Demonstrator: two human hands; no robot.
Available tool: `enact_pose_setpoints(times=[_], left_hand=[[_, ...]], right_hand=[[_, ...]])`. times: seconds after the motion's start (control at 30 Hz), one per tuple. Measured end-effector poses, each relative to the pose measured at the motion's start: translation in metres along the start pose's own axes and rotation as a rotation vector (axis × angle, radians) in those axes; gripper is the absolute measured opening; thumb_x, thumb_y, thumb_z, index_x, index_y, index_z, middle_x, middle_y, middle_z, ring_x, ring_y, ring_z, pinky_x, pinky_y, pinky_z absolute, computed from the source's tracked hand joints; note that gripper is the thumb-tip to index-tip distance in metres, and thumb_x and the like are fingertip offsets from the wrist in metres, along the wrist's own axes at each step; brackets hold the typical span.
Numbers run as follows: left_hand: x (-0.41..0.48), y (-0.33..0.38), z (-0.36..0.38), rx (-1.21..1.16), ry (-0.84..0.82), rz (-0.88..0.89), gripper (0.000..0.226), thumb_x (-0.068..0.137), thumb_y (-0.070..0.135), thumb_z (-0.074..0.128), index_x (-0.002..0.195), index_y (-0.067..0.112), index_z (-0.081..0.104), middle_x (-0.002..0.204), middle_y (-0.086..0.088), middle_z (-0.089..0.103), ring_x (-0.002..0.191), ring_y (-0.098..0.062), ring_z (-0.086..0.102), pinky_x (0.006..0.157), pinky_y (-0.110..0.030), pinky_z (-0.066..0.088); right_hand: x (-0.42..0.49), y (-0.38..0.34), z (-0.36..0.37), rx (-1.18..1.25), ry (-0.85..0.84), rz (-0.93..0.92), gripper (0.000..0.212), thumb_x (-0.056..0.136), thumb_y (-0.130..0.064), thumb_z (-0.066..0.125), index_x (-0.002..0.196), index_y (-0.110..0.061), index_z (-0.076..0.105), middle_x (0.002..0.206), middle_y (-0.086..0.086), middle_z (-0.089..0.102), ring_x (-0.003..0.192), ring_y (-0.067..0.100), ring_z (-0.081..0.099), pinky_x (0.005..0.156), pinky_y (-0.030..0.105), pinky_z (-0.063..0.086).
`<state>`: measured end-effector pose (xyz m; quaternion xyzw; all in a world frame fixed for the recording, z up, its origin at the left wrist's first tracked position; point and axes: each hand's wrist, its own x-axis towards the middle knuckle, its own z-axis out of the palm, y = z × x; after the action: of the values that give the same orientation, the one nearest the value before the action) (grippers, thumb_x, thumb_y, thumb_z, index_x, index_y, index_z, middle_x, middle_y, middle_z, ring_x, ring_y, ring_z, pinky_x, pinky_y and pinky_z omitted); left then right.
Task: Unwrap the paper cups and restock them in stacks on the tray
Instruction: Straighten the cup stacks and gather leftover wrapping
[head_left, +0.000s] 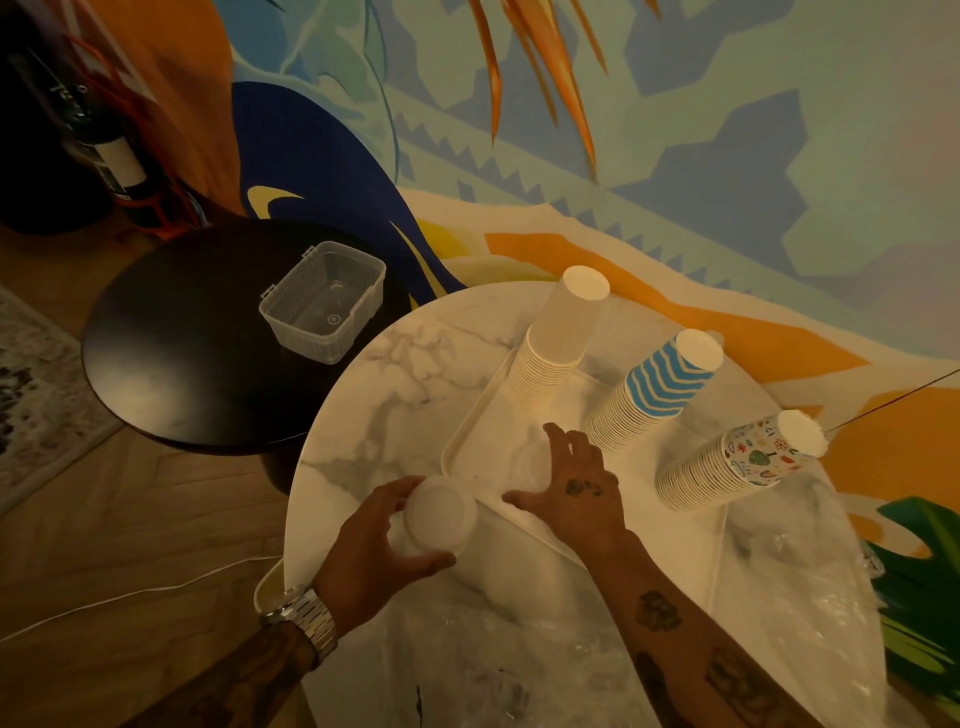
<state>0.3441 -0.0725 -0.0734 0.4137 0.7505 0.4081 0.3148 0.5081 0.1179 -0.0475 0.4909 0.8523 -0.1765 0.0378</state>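
Note:
A cream tray (478, 431) lies on the round marble table (384, 364). Three upside-down stacks of paper cups stand on it: a plain white stack (558, 338), a blue-wave stack (649, 392) and a colourful patterned stack (737, 460). My left hand (371, 551) grips a white stack of cups (441, 514) from the side, at the tray's near-left edge. My right hand (576, 483) lies on the tray with its fingers spread, over a faint clear wrapper (532, 465).
Crumpled clear plastic wrap (779, 597) covers the table's near and right side. A dark round side table (197, 338) to the left bears an empty clear plastic box (324, 301). A bottle (98, 140) stands at the far left. A white cable (130, 597) crosses the wooden floor.

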Motion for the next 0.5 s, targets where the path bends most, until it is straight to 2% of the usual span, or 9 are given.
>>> enact_pose_setpoints(times=[0.1,0.17,0.23,0.3,0.33,0.4,0.47,0.5], left_hand=[[0.0,-0.002,0.001,-0.008,-0.003,-0.011,0.092,0.056,0.045,0.086,0.134,0.032,0.039,0.128,0.02,0.046,0.115,-0.001,0.047,0.096,-0.024,0.042],[0.0,-0.004,0.002,-0.015,-0.003,-0.02,0.091,0.056,0.043,0.088,0.132,0.035,0.038,0.126,0.021,0.047,0.115,-0.002,0.047,0.095,-0.021,0.041],[-0.001,-0.004,0.002,-0.021,-0.005,-0.022,0.088,0.056,0.042,0.088,0.128,0.04,0.038,0.123,0.023,0.047,0.113,-0.002,0.049,0.091,-0.017,0.041],[-0.001,-0.004,0.003,-0.042,-0.005,-0.032,0.087,0.053,0.046,0.087,0.125,0.042,0.038,0.12,0.023,0.049,0.11,-0.001,0.052,0.086,-0.014,0.042],[-0.001,-0.004,0.004,-0.054,-0.006,-0.041,0.088,0.051,0.051,0.086,0.124,0.041,0.039,0.119,0.021,0.051,0.108,-0.001,0.053,0.086,-0.014,0.043],[0.001,-0.007,0.006,-0.066,-0.011,-0.063,0.088,0.051,0.051,0.084,0.127,0.036,0.042,0.121,0.015,0.053,0.11,-0.005,0.055,0.091,-0.022,0.048],[0.002,-0.01,0.007,-0.075,-0.017,-0.082,0.086,0.059,0.033,0.089,0.132,0.03,0.043,0.125,0.01,0.055,0.113,-0.011,0.056,0.096,-0.034,0.05],[0.002,-0.01,0.007,-0.073,-0.021,-0.086,0.085,0.062,0.026,0.088,0.134,0.027,0.043,0.125,0.009,0.054,0.114,-0.011,0.055,0.098,-0.035,0.049]], right_hand=[[-0.009,-0.014,-0.01,0.165,0.259,-0.136,0.079,0.082,-0.061,0.065,0.146,-0.021,0.039,0.145,0.003,0.042,0.134,0.023,0.039,0.107,0.042,0.035],[-0.017,-0.031,-0.02,0.317,0.338,-0.266,0.062,0.085,-0.052,0.066,0.137,-0.022,0.049,0.134,-0.001,0.052,0.125,0.019,0.048,0.103,0.041,0.043],[-0.028,-0.051,-0.03,0.407,0.171,-0.339,0.058,0.085,-0.051,0.067,0.135,-0.028,0.049,0.13,-0.01,0.052,0.119,0.009,0.05,0.101,0.034,0.044],[-0.038,-0.066,-0.029,0.307,-0.042,-0.397,0.068,0.08,-0.058,0.069,0.138,-0.033,0.044,0.134,-0.015,0.046,0.121,0.005,0.045,0.102,0.029,0.041],[-0.043,-0.072,-0.023,0.231,-0.087,-0.43,0.075,0.077,-0.062,0.069,0.14,-0.034,0.04,0.137,-0.015,0.043,0.124,0.006,0.042,0.104,0.031,0.04],[-0.049,-0.078,-0.007,0.123,-0.11,-0.482,0.087,0.073,-0.064,0.068,0.146,-0.034,0.031,0.146,-0.012,0.036,0.132,0.011,0.036,0.108,0.039,0.038],[-0.052,-0.081,0.002,0.038,-0.171,-0.485,0.094,0.074,-0.057,0.069,0.151,-0.031,0.022,0.152,-0.008,0.028,0.136,0.016,0.03,0.109,0.043,0.037],[-0.052,-0.081,0.004,0.01,-0.2,-0.473,0.096,0.075,-0.052,0.07,0.153,-0.03,0.019,0.153,-0.007,0.025,0.137,0.018,0.028,0.108,0.043,0.036]])
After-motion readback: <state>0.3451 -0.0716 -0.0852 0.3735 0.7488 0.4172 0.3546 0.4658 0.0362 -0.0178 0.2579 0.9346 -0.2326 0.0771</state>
